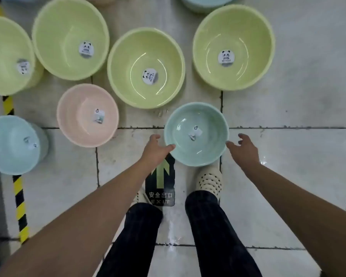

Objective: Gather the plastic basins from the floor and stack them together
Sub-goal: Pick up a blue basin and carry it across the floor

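**Hands at the small teal basin**

Four large green basins [146, 67] lie on the tiled floor [288, 108] beyond the small teal basin [196, 133]; a pink basin [87, 114] sits to its left. The left hand [155, 149] touches its rim, grip spread, not clenched. The right hand [243, 148] is just beside it, fingers released.

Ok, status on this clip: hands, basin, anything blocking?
Left hand open, thumb on the small teal basin rim. Right hand open, fingertip at its rim. Basin on floor, unstacked. Nothing blocking.
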`<action>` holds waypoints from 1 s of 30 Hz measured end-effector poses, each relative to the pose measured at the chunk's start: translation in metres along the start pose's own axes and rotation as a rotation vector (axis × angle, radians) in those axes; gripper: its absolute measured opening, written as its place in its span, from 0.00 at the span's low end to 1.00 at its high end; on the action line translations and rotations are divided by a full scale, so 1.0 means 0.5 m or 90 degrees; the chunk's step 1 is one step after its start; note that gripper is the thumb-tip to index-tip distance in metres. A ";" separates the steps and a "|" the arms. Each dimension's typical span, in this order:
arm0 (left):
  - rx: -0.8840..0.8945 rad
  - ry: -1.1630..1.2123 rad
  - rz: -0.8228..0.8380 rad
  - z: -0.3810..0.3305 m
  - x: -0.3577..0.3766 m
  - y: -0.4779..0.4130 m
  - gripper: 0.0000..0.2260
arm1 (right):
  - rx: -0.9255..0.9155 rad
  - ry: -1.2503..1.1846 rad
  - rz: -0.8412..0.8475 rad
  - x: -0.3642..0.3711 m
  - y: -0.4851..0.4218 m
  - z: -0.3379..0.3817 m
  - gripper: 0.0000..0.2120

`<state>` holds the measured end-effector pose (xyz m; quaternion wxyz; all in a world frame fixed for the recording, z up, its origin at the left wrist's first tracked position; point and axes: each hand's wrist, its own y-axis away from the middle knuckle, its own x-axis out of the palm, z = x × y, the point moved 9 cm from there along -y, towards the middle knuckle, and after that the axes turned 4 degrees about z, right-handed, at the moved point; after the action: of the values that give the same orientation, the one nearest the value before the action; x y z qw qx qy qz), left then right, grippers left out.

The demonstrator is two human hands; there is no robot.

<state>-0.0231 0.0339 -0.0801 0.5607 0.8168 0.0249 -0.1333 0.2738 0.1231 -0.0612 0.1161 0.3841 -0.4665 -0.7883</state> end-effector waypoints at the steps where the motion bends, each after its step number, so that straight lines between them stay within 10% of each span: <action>1: 0.015 0.006 -0.025 0.002 0.010 -0.032 0.36 | 0.006 -0.006 -0.015 0.013 -0.029 -0.014 0.31; 14: 0.121 0.109 -0.143 0.068 0.065 -0.265 0.19 | 0.018 -0.116 0.013 0.155 -0.229 -0.108 0.18; 30: 0.110 0.168 -0.199 0.141 -0.447 0.151 0.24 | -0.185 0.237 0.136 0.246 0.230 0.367 0.16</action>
<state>-0.2374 -0.0346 0.0198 0.4533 0.8583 0.2129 -0.1120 0.0392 0.1131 0.0219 0.3364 0.4507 -0.3569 -0.7459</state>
